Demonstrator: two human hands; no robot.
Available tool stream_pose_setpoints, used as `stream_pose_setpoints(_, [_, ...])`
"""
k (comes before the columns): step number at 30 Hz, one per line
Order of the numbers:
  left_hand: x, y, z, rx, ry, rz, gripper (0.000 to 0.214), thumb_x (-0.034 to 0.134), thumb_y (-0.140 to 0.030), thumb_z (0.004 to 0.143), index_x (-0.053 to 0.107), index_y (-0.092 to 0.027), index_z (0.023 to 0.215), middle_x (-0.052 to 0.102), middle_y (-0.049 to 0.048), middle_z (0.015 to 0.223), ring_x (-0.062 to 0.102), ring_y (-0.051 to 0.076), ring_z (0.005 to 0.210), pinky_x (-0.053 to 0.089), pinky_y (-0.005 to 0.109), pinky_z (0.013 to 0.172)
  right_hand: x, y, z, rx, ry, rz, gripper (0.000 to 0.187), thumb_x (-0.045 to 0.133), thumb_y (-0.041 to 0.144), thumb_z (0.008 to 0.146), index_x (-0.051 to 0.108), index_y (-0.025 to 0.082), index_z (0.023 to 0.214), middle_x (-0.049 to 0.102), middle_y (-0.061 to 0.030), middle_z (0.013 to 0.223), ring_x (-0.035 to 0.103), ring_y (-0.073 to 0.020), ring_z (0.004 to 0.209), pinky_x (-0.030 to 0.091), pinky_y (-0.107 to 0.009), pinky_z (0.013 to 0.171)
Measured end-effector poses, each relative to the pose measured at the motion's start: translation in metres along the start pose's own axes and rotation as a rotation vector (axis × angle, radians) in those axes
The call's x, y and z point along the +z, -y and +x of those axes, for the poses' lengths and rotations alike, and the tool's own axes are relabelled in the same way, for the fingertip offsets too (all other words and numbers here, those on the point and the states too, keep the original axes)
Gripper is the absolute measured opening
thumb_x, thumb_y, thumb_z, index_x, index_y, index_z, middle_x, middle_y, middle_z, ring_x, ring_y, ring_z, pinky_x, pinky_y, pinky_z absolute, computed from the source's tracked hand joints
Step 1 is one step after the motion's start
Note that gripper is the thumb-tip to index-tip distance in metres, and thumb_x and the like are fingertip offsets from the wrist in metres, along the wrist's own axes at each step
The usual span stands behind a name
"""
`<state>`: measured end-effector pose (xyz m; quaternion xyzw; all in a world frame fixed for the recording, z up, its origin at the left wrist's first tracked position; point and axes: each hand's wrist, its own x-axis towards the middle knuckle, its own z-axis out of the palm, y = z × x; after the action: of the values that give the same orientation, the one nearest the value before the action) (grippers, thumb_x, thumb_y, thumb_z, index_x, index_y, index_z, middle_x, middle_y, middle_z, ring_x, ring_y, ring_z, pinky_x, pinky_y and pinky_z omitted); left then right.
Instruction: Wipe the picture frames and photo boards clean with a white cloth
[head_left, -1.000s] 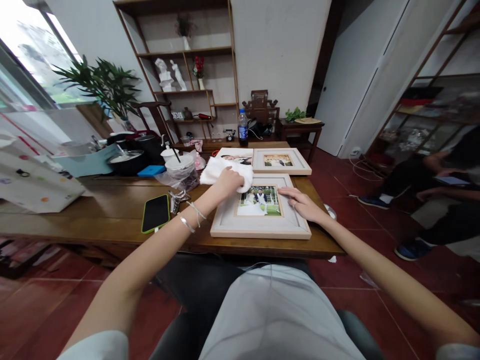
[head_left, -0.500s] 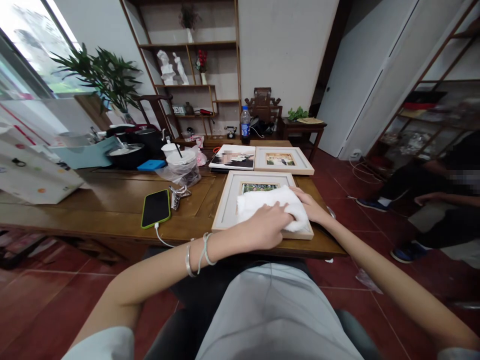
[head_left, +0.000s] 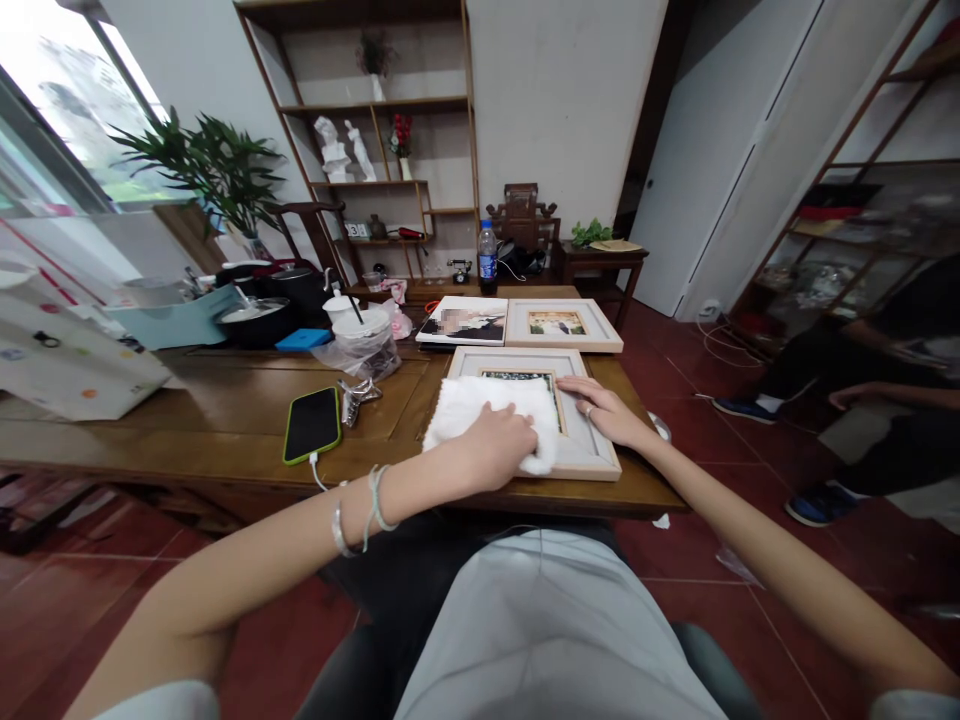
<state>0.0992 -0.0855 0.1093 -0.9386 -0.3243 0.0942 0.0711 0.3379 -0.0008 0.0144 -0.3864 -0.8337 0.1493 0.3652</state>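
Observation:
A white fluffy cloth [head_left: 459, 408] lies over the left and lower part of a light wooden picture frame [head_left: 594, 462] near the table's front edge. My left hand [head_left: 496, 447] presses on the cloth with its fingers bent into it. On the right side of the same frame rests my right hand [head_left: 606, 412], fingers stretched out flat, with a ring on one of them. Part of the photo inside shows above and beside the cloth; the rest is covered.
Behind lie another framed photo [head_left: 559, 325] and a photo panel [head_left: 463, 322]. A bottle [head_left: 487, 258] stands farther back. Left are a charging phone [head_left: 313, 425], a bagged cup [head_left: 364, 335] and a patterned box [head_left: 71, 345]. A person [head_left: 892, 400] sits at right.
My left hand has slid the cloth leftward across the frame, uncovering its right side. My right hand has shifted slightly left and now shows more fully on the frame.

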Motion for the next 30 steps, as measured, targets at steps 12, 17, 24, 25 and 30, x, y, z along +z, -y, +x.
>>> stream_pose_setpoints(12, [0.012,0.048,-0.028,-0.281,-0.068,0.041,0.035,0.046,-0.003,0.077,0.064,-0.015,0.105,0.051,0.0159,0.129,0.054,0.029,0.111,0.048,0.04,0.085,0.001,-0.006,-0.001,-0.025,-0.009,-0.005,0.049,0.043,0.009,0.075,0.059,0.026,0.119,0.057,-0.0037,0.128,0.048,-0.0234,0.123,0.035,-0.049,0.106])
stream_pose_setpoints(17, [0.042,0.106,0.013,-0.414,-0.303,0.119,0.045,0.041,0.0,0.075,0.059,-0.015,0.114,0.027,0.0088,0.149,0.033,0.028,0.131,0.032,0.046,0.104,0.002,-0.007,-0.001,-0.022,-0.008,-0.009,0.048,0.042,0.008,0.076,0.059,0.023,0.119,0.057,-0.0059,0.127,0.047,-0.0228,0.123,0.034,-0.048,0.107])
stream_pose_setpoints(24, [0.054,0.127,0.048,-0.35,-0.305,0.111,0.04,0.039,-0.004,0.079,0.059,-0.012,0.113,0.04,0.0146,0.14,0.04,0.028,0.126,0.034,0.044,0.101,0.001,-0.006,-0.001,-0.023,0.008,-0.025,0.048,0.042,0.008,0.077,0.059,0.023,0.12,0.056,-0.0064,0.128,0.047,-0.0224,0.124,0.034,-0.048,0.107])
stream_pose_setpoints(25, [0.052,0.123,0.047,-0.33,-0.293,0.114,0.037,0.038,-0.006,0.081,0.061,-0.012,0.109,0.046,0.0161,0.136,0.045,0.028,0.122,0.036,0.043,0.098,0.001,-0.006,-0.001,-0.024,0.004,-0.019,0.048,0.042,0.008,0.077,0.059,0.023,0.12,0.056,-0.0059,0.128,0.047,-0.0222,0.123,0.034,-0.048,0.107])
stream_pose_setpoints(30, [0.031,0.081,0.021,-0.252,-0.128,0.073,0.029,0.041,-0.012,0.082,0.065,-0.014,0.097,0.063,0.0157,0.102,0.062,0.025,0.091,0.046,0.036,0.078,0.002,-0.007,-0.001,-0.033,0.0,-0.009,0.047,0.042,0.01,0.077,0.059,0.023,0.12,0.057,-0.0058,0.128,0.048,-0.0224,0.123,0.035,-0.048,0.106])
